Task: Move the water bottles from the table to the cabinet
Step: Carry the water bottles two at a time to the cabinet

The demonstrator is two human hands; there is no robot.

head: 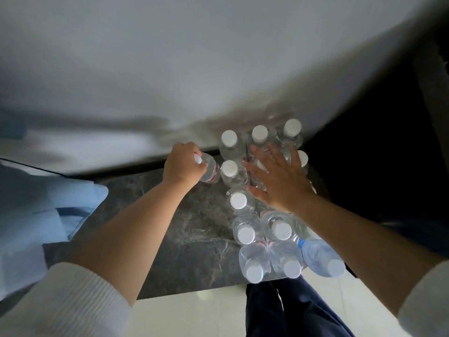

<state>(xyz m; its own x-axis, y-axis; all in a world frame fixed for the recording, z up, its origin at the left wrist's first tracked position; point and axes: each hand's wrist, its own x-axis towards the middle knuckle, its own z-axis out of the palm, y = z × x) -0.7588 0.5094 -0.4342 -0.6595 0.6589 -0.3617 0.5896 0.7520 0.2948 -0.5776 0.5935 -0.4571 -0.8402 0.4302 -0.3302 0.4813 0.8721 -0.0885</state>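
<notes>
Wall [170, 57]: pale, blurred, fills the upper half of the head view. Far right is a black region with no readable detail.

Table [184, 229]: dark marbled top. Its far edge meets the wall; its near edge runs just above the light floor tiles [194, 310]. The left part lies under pale blue cloth [36, 203]; the table's right edge is hidden by the bottles and the right forearm. A bare strip of table shows between the 2 forearms, left of the bottles.

Water bottles [245, 227]: clear plastic with white caps, upright, packed touching one another along the right side of the table from near edge to wall. About 12 caps can be counted; those beneath the right hand are partly covered, so the count is uncertain. 1 larger bottle [320, 259] at the near right corner is bluish; its base is cut off by the right arm.

Held bottle [210, 170]: clear, red-marked label, tilted with its cap toward the left, at the far edge just left of the group.

Left hand [182, 166]: fingers curled round the held bottle's neck, cap showing at the knuckles.

Right hand [279, 181]: fingers spread, palm down over the group's middle; whether it touches the caps cannot be told.
</notes>
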